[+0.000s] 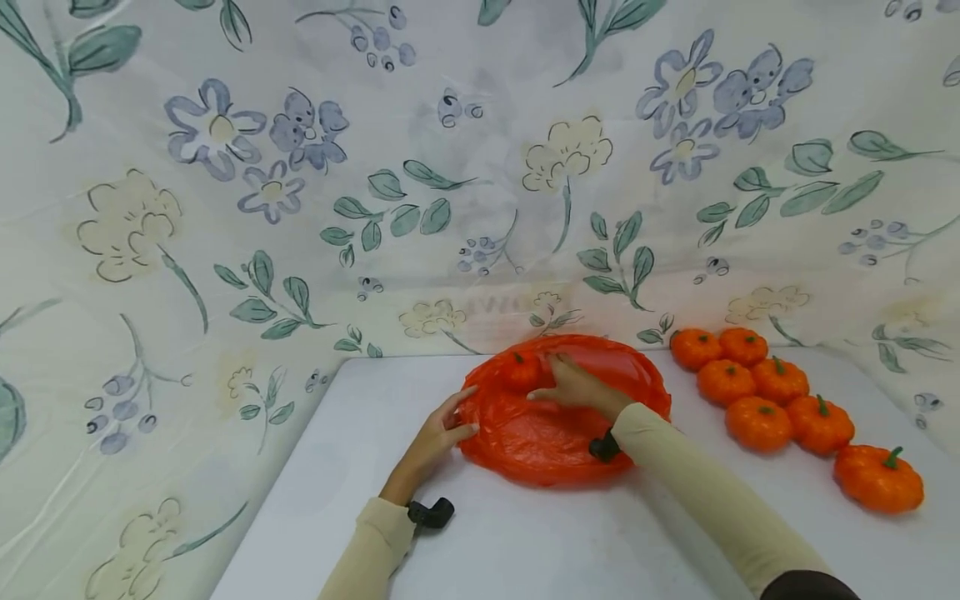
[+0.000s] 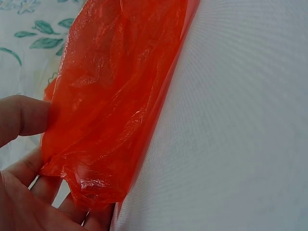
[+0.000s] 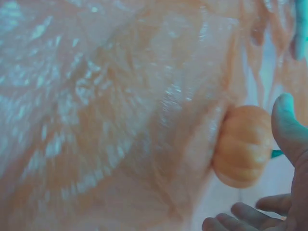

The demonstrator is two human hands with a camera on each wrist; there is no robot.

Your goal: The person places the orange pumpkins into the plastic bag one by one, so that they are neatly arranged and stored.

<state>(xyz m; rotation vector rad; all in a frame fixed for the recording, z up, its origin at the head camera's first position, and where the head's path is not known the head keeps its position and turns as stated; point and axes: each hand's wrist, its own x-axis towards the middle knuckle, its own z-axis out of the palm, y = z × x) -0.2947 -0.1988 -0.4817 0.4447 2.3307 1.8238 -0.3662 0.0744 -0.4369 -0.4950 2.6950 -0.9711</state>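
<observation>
A red-orange plastic bag [image 1: 555,446] lies spread on the white table with its mouth wide, and one small orange pumpkin [image 1: 519,371] sits in it at the left. My left hand [image 1: 435,433] holds the bag's left edge; in the left wrist view the thumb [image 2: 31,115] is at the bag's rim and the other fingers pass behind the thin film. Over the bag's mouth reaches my right hand [image 1: 573,383], fingers spread and holding nothing. In the right wrist view the pumpkin [image 3: 243,147], green stem toward the palm, is apart from the fingers [image 3: 245,216].
Several orange pumpkins [image 1: 757,423] stand grouped on the right of the white table [image 1: 525,542], one [image 1: 877,479] nearer the front. A floral cloth [image 1: 487,208] hangs behind the table and along its left side.
</observation>
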